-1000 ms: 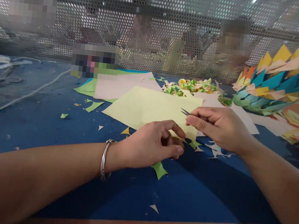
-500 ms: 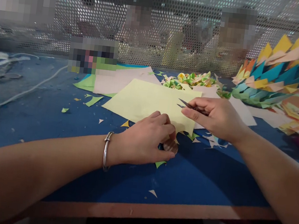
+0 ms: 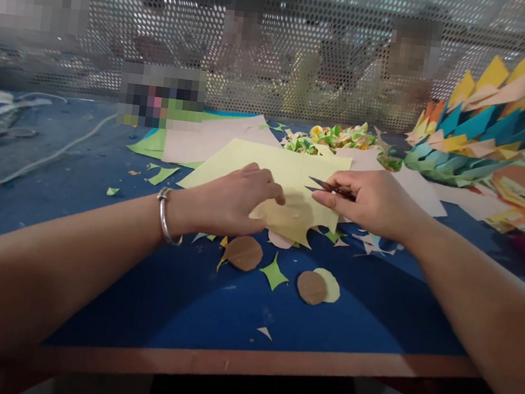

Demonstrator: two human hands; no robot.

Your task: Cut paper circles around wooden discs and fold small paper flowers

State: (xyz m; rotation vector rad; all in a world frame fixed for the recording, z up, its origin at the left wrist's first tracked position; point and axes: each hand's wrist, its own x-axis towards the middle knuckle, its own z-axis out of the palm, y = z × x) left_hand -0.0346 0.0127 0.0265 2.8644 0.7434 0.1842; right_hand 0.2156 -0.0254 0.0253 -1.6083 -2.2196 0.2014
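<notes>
My right hand [image 3: 376, 200] is closed around small dark scissors [image 3: 332, 189], whose blades are parted and point left over a pale yellow paper sheet [image 3: 228, 161]. My left hand [image 3: 233, 200] lies over the sheet's near left part, thumb and fingers apart, with nothing visible between them. Nearer to me on the blue table lie a brown disc [image 3: 244, 254] and a second brown disc [image 3: 311, 288], which partly covers a pale yellow paper disc [image 3: 334, 287]. Between them sits a green four-pointed scrap [image 3: 274, 273]. The yellow sheet's near edge has curved cutouts.
Pink paper [image 3: 217, 138] and green paper [image 3: 150, 143] lie behind the sheet. A pile of green and yellow paper pieces [image 3: 335, 139] stands farther back. At right rises a layered folded-paper piece [image 3: 493, 122]. A white cord [image 3: 69, 148] crosses the left side; a perforated metal screen [image 3: 274, 91] closes the back.
My left hand has moved left and away from me, off the spot where the discs now show, onto the yellow sheet. My right hand keeps the scissors in nearly the same place.
</notes>
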